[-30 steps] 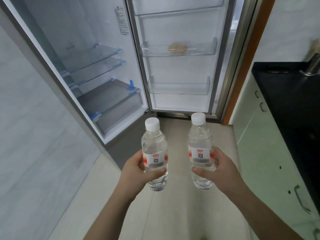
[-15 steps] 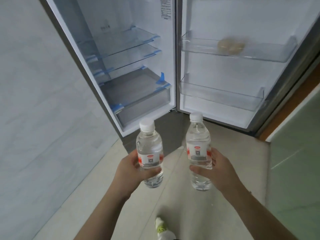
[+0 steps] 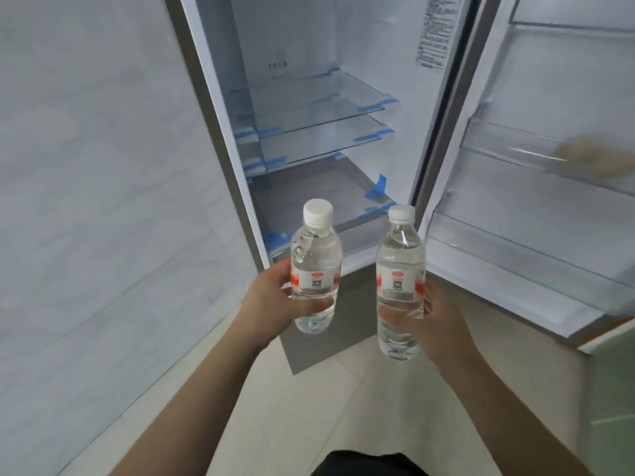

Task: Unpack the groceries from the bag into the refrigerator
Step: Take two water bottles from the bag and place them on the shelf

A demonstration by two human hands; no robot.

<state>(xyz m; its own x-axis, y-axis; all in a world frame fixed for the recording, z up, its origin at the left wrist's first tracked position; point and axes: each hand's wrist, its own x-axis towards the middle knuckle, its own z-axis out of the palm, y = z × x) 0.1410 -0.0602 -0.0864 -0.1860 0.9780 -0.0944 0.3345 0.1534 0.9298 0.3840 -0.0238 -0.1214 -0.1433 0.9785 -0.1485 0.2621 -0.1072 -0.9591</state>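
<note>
My left hand (image 3: 271, 304) grips a clear water bottle (image 3: 315, 249) with a white cap and a red-and-white label, held upright. In my right hand (image 3: 436, 321) is a second, matching water bottle (image 3: 400, 255), also upright. Both bottles hang in front of the open refrigerator (image 3: 309, 46), level with its lowest compartment. Two glass shelves (image 3: 319, 97) with blue tape at their corners sit inside with nothing on them. The open refrigerator door (image 3: 536, 214) is on the right with clear bins. No grocery bag is in view.
A pale tiled wall (image 3: 86, 201) runs along the left. A blurred tan item (image 3: 591, 156) lies in the middle door bin. The grey lower fridge front (image 3: 319, 341) stands on the beige floor (image 3: 292, 407). A light green cabinet (image 3: 615, 389) is at the right edge.
The view has swung right to left and closer to the fridge interior, which now fills the centre. Both hands still hold their bottles upright, now nearer the lower compartment.
</note>
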